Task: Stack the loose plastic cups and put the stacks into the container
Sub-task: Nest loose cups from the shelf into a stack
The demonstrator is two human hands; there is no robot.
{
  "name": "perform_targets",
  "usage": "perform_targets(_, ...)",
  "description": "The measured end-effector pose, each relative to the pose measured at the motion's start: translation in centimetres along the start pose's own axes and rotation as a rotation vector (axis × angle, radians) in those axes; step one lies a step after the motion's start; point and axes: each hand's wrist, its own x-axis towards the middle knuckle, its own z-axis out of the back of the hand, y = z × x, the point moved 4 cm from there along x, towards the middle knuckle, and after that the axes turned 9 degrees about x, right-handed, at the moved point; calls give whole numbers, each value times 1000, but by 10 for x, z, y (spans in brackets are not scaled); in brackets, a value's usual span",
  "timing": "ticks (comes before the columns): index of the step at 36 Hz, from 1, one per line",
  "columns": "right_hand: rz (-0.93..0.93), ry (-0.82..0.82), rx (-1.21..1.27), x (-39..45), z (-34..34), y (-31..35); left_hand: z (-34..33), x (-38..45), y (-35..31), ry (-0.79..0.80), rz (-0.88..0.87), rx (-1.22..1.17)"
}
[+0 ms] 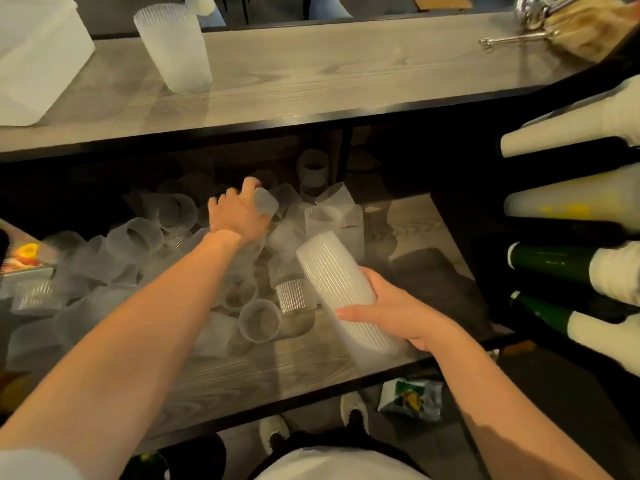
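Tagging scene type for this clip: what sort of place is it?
Probably a bar or café service counter: wine bottles racked at right, frosted plastic cups heaped on the lower shelf, a metal ladle on the counter.

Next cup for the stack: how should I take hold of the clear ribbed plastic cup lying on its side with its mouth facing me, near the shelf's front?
Grip the clear ribbed plastic cup across its side wall near the rim, coming from above. It lies on its side with the mouth open toward the camera, so the rounded wall is exposed on top. The left hand already grips another cup; the right hand holds the stack.
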Motion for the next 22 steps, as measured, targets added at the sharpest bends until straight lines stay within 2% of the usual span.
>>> perform_targets(2, 17, -7, 7, 0, 0, 0, 19, -9, 3, -115, 74, -245)
perform_targets(4, 37, -10, 23, 0, -2, 3, 37, -25, 0, -131, 121, -600)
perform_targets(6, 60, -3, 41, 3, -6, 9, 43, -47, -10, -11, 136, -871)
perform_targets(9, 96, 11, 54, 7, -11, 19, 35, -77, -20, 237, 80, -1121)
perform_targets(11, 101, 40, 27, 8, -14, 26, 31, -89, -18, 302, 33, -1108)
perform_targets(16, 97, 108, -80, 8, -18, 36, 33, -105, -7, 352, -19, -1068)
perform_targets(20, 96, 139, -160, 7, -18, 35, 29, -110, 1, 419, -28, -951)
perform_targets(22, 103, 135, -195, 5, -18, 32, 26, -112, 2, 456, -10, -985)
